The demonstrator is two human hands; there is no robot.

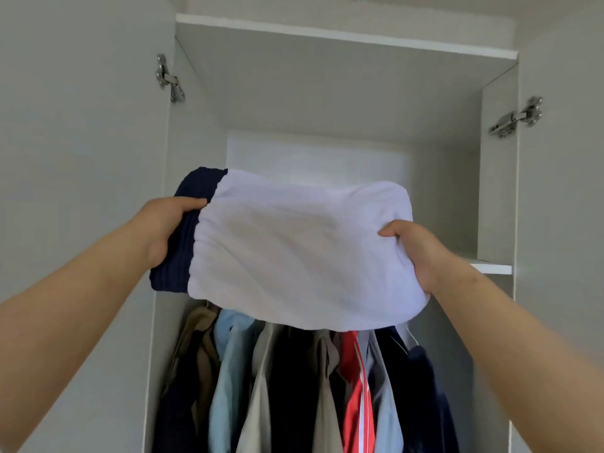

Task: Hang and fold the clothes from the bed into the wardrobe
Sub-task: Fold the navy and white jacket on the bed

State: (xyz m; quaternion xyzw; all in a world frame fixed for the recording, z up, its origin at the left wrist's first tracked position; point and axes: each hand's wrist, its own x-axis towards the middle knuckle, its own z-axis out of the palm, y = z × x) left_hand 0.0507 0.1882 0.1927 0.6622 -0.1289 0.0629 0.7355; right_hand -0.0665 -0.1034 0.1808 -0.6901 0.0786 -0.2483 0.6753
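Folded white garment with a navy ribbed band at its left end is held up in front of the open wardrobe, level with the shelf. Left hand grips the navy end, thumb on top. Right hand grips the white right edge, fingers beneath the fabric. Below, hanging clothes crowd the lower section: light blue, beige, dark, red. Metal hinges sit on both door frames.
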